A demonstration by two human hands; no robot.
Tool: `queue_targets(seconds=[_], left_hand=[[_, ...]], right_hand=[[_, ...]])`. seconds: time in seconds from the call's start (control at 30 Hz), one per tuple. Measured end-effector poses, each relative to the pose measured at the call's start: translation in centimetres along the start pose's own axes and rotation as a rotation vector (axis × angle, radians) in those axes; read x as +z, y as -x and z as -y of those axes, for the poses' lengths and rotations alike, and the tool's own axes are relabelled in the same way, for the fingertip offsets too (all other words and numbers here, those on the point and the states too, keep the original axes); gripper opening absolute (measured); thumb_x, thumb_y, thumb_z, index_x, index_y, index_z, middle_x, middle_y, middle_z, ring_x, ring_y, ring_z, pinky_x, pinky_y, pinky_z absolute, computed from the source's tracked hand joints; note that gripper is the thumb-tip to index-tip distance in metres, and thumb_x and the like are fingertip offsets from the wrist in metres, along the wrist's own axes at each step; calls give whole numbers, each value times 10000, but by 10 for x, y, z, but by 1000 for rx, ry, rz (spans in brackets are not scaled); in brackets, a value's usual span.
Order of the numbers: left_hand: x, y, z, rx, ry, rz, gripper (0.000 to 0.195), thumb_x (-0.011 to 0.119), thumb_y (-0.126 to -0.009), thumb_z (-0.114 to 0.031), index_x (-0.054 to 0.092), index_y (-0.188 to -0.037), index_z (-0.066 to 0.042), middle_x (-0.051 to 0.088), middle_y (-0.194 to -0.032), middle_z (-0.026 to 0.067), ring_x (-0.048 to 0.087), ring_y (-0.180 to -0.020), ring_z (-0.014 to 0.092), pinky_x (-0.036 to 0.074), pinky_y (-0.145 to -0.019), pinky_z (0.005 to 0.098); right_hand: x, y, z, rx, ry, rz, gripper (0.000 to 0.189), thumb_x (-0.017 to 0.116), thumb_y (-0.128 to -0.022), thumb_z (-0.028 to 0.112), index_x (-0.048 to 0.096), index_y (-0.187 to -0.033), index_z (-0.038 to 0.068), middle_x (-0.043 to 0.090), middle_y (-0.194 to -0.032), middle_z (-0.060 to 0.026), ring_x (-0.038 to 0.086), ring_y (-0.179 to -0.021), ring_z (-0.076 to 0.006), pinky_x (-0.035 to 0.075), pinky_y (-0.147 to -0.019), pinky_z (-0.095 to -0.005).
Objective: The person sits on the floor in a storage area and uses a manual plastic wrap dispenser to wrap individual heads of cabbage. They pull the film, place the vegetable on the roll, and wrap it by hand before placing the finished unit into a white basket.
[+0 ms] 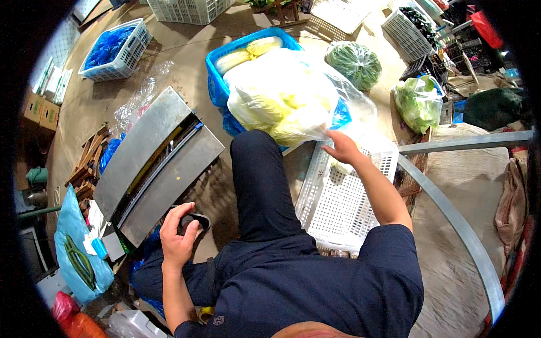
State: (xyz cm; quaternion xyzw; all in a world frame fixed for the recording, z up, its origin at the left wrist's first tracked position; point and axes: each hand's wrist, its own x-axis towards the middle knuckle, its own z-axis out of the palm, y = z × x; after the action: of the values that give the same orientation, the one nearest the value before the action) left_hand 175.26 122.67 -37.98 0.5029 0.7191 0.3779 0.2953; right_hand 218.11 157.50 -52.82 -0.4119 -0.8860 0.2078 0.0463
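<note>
My right hand [344, 148] grips the lower right edge of a clear plastic bag [302, 126], its thumb held apart from the fingers. Several pale napa cabbages [270, 110] fill the bag, and glare washes out its top. It rests on a blue-lined basket [211, 86], where more cabbages [234, 59] show at the far left. My left hand [177, 232] is raised with fingers apart and holds nothing. Just beyond it lies a slotted metal device [169, 164] with flat steel surfaces. Below my right forearm is a white perforated crate [338, 207] with a pale vegetable partly hidden inside.
Bagged leafy greens [354, 63] and a bag of lettuce [418, 103] stand on the right. A curved metal rail [460, 219] borders that side. At far left is a white crate of blue plastic [114, 50]. Long green vegetables [79, 262] lie on a blue bag [69, 228].
</note>
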Motion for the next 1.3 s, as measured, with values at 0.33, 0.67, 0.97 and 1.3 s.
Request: queue_targets(seconds=[0.33, 0.67, 0.97, 1.3], left_hand=[[5, -12, -9, 51, 15, -39, 342, 715, -852, -93, 681, -1181, -10, 696, -1156, 163, 680, -1066, 289, 518, -945, 365], [0, -3, -7, 29, -12, -85, 346, 715, -852, -100, 681, -1187, -20, 701, -1139, 157, 674, -1075, 297, 515, -945, 366], [-7, 11, 1, -12, 26, -165, 341, 717, -867, -125, 675, -1185, -11, 700, -1146, 151, 678, -1054, 282, 519, -942, 362], [-12, 18, 14, -62, 61, -165, 336, 702, -874, -99, 667, -1195, -5, 704, -1123, 144, 683, -1048, 264, 519, -946, 350]], right_hand=[[-23, -78, 9, 264, -312, -473, 299, 726, -899, 292, 672, -950, 2, 698, -931, -181, 682, -875, -323, 539, -802, -402], [-40, -132, 14, 587, -30, 292, 790, 668, -818, 722, 722, -997, -46, 710, -809, -201, 685, -709, -333, 534, -680, -437], [-40, -151, 21, 844, -413, 505, 717, 755, -750, 729, 708, -963, 46, 664, -743, -70, 594, -529, -176, 495, -497, -329], [-19, -146, 24, 853, -463, 434, 619, 830, -710, 657, 722, -1054, 154, 699, -887, -16, 634, -699, -148, 479, -591, -306]])
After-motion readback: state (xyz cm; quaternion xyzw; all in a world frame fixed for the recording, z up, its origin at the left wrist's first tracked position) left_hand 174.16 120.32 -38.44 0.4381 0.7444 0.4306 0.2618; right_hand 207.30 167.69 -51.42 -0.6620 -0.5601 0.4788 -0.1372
